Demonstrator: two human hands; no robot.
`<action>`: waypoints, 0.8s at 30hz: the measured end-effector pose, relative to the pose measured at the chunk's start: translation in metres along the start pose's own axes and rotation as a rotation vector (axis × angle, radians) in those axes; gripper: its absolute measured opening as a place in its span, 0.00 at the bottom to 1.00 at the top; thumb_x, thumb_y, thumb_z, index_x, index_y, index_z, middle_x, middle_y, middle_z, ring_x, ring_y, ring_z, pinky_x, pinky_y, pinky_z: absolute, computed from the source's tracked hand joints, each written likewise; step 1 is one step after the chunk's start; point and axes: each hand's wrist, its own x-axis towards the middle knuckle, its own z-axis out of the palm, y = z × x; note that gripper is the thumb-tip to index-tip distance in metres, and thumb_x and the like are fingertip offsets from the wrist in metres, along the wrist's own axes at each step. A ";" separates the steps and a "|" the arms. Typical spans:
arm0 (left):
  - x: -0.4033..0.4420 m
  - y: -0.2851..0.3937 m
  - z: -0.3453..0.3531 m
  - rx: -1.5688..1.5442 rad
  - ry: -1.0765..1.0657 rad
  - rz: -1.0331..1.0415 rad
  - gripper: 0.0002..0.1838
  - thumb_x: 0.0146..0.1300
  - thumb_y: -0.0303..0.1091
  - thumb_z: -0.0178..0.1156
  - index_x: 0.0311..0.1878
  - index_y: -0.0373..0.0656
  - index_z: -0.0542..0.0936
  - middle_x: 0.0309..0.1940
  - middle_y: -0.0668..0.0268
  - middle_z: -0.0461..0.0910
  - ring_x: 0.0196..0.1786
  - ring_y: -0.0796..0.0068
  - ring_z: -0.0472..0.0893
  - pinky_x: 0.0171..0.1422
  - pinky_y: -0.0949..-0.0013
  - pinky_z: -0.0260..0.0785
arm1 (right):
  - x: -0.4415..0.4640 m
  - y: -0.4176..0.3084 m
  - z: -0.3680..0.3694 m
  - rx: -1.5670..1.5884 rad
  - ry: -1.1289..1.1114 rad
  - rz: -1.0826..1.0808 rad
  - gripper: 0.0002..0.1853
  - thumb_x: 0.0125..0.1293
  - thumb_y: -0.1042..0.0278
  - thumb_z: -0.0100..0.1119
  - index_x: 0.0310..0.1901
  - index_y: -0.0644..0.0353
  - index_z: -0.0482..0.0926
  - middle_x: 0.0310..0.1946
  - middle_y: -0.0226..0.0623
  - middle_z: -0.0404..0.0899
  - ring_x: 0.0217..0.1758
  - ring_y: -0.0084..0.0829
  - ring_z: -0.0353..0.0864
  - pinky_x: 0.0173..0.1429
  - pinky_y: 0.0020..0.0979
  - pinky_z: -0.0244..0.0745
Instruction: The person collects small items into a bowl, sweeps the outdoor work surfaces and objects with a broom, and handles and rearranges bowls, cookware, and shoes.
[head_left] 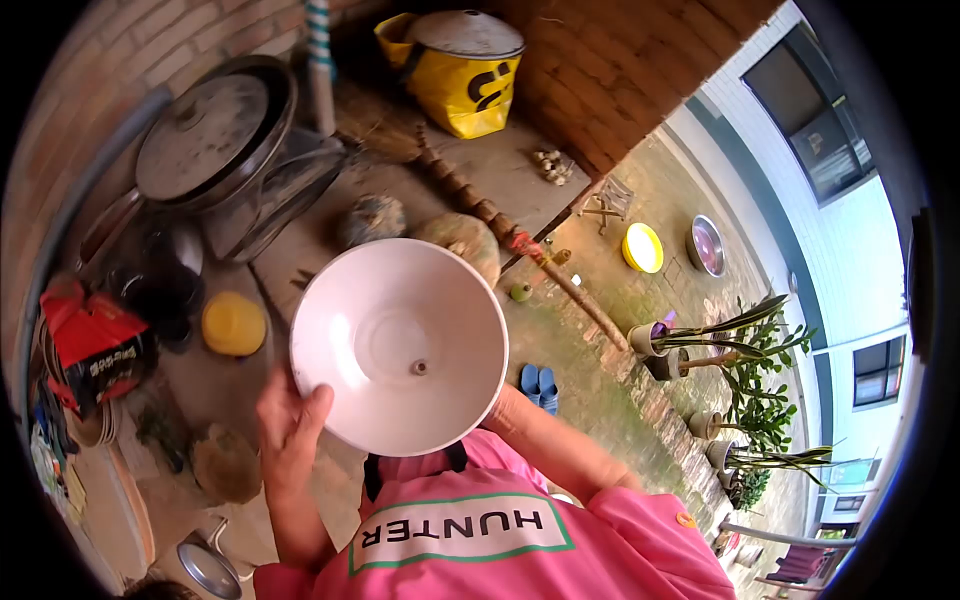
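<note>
A white bowl (345, 310) is held up in front of my chest, its inside facing me. One small brownish round thing (420, 368) lies on its inner wall, too small to name. At the bowl's lower left, my left hand (290, 420) grips it, with the thumb on the rim and the other fingers partly behind. My right hand is hidden behind the bowl; only the wrist (508, 405) and forearm show, beside the lower right rim. Behind the bowl's upper edge are a dark green pumpkin (376, 220) and a larger pale pumpkin (462, 245).
A lidded black pan (205, 130) sits upper left, above a yellow container (233, 324). A yellow bag (465, 85) with a lid on top stands at the back. A ridged pole (475, 200) slants right. Blue slippers (539, 387), a yellow basin (642, 247) and potted plants (705, 425) occupy the yard.
</note>
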 end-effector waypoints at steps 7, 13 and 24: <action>0.032 -0.040 0.084 -0.317 0.323 -0.291 0.23 0.58 0.27 0.60 0.59 0.33 0.73 0.48 0.58 0.79 0.43 0.66 0.81 0.42 0.62 0.74 | 0.004 -0.190 0.048 -1.445 0.335 0.098 0.24 0.73 0.54 0.53 0.64 0.60 0.73 0.54 0.48 0.79 0.54 0.42 0.81 0.50 0.40 0.79; 0.072 -0.027 0.165 -0.278 0.572 -0.255 0.24 0.58 0.31 0.59 0.59 0.39 0.71 0.44 0.58 0.78 0.31 0.64 0.80 0.15 0.65 0.62 | 0.041 -0.328 -0.152 -2.291 0.872 -0.793 0.25 0.65 0.59 0.63 0.63 0.51 0.74 0.50 0.50 0.73 0.56 0.52 0.70 0.57 0.48 0.68; 0.113 -0.051 0.231 -0.221 0.613 -0.329 0.20 0.59 0.31 0.61 0.54 0.39 0.74 0.43 0.59 0.79 0.33 0.65 0.80 0.19 0.64 0.67 | 0.097 -0.365 -0.235 -2.480 0.667 -0.847 0.20 0.60 0.50 0.66 0.52 0.47 0.80 0.45 0.43 0.72 0.50 0.46 0.70 0.52 0.47 0.69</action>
